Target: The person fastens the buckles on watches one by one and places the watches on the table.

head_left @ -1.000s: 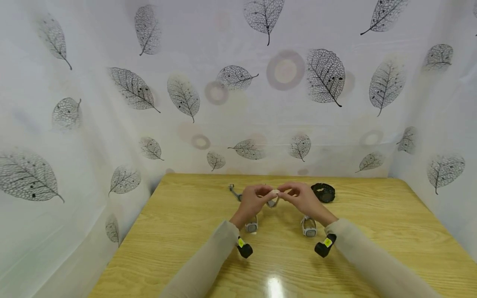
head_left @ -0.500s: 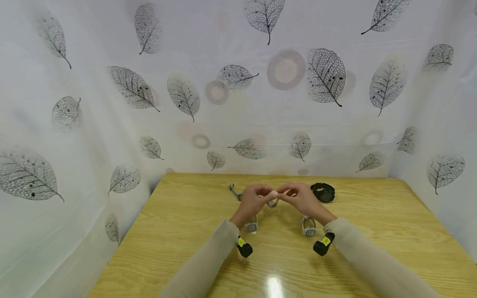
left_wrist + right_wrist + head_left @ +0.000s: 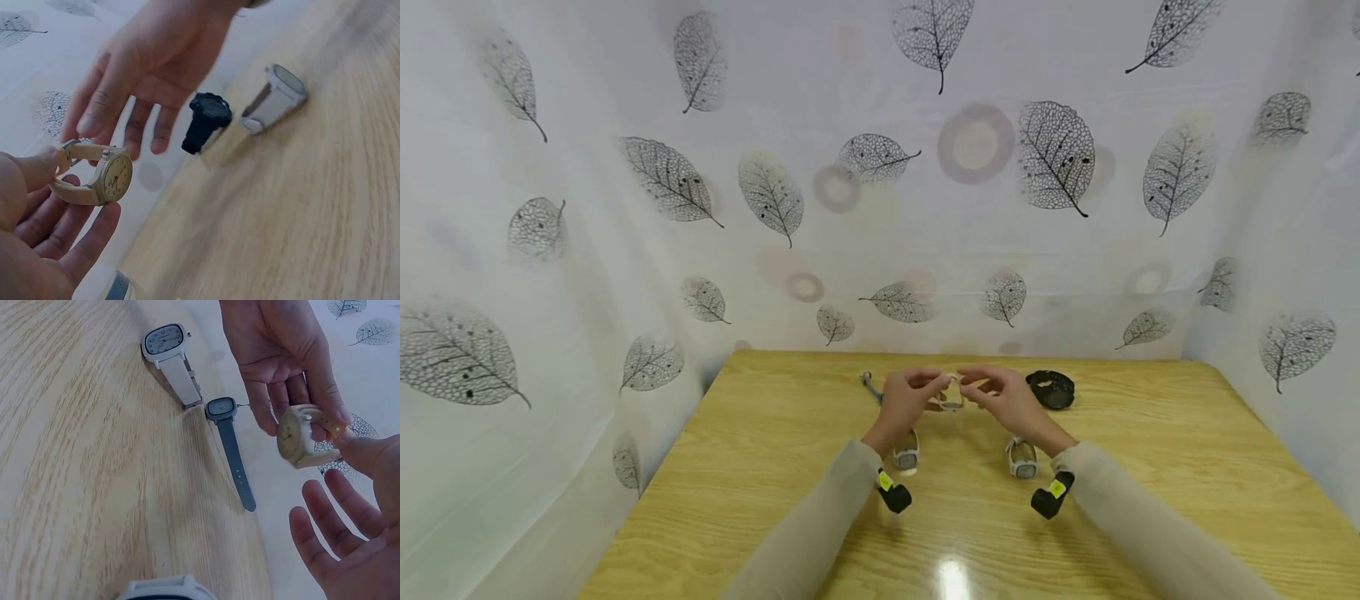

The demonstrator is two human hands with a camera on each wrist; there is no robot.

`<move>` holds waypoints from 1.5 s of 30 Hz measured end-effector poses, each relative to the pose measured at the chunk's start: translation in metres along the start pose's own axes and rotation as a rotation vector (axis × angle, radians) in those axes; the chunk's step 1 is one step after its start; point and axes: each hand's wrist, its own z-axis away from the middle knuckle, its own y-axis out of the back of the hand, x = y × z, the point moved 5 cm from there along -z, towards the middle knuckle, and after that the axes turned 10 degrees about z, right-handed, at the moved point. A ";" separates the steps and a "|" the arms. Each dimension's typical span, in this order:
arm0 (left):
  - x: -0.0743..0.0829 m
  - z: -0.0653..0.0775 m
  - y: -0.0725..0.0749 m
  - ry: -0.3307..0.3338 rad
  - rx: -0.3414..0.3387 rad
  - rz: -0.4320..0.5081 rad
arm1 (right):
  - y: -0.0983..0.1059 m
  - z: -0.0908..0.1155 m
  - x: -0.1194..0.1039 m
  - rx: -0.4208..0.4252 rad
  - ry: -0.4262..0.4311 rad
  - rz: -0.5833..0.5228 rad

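A cream wristwatch [image 3: 115, 178] with a round dial hangs between my two hands, its strap bent into a loop. My left hand [image 3: 906, 408] pinches the strap near the buckle, with the other fingers spread below the case in the left wrist view. My right hand [image 3: 1009, 404] holds the strap end between thumb and forefinger; its remaining fingers [image 3: 312, 547] are spread out in the right wrist view. In the head view the watch is over the far part of the wooden table [image 3: 790, 492], and the fingertips partly hide its strap.
White watches stand nearer me, one by the left wrist [image 3: 906, 458] and another white watch [image 3: 1023, 468] by the right. Behind my right hand lies a black watch [image 3: 1051, 389]. A blue-grey watch [image 3: 231, 450] lies at the far left. A leaf-print curtain [image 3: 947, 250] surrounds the table's back and sides.
The fingertips have drawn slightly apart, and the cream watch has turned so its strap loop shows between them. The other watches stay where they were.
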 end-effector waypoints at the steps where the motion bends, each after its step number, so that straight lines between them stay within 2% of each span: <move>1: -0.001 -0.001 0.001 0.020 0.016 0.046 | 0.000 0.000 0.001 -0.007 0.003 -0.016; 4: -0.001 -0.004 0.002 0.059 0.048 0.145 | -0.001 0.001 0.002 -0.036 0.008 -0.052; 10: -0.003 -0.004 0.002 0.094 0.057 0.179 | -0.003 0.003 0.001 -0.102 -0.001 -0.062; 18: -0.006 -0.002 0.001 0.132 0.006 0.207 | -0.004 0.002 0.009 -0.116 -0.027 -0.071; 22: -0.008 -0.002 -0.001 0.137 -0.050 0.214 | 0.000 0.003 0.013 -0.097 -0.053 -0.067; 27: -0.006 0.000 -0.005 0.118 -0.122 0.100 | 0.006 0.004 0.013 -0.103 -0.083 -0.088; 31: -0.006 -0.002 -0.007 0.106 -0.121 0.035 | 0.007 0.003 0.015 -0.117 -0.090 -0.104; 37: -0.010 -0.011 -0.006 0.077 -0.122 -0.088 | 0.009 -0.002 0.019 -0.155 -0.115 -0.143; 41: -0.011 -0.018 -0.008 0.048 -0.120 -0.172 | 0.010 -0.007 0.024 -0.171 -0.161 -0.133; 45: -0.013 -0.022 -0.010 0.057 -0.127 -0.239 | 0.010 -0.011 0.028 -0.187 -0.167 -0.107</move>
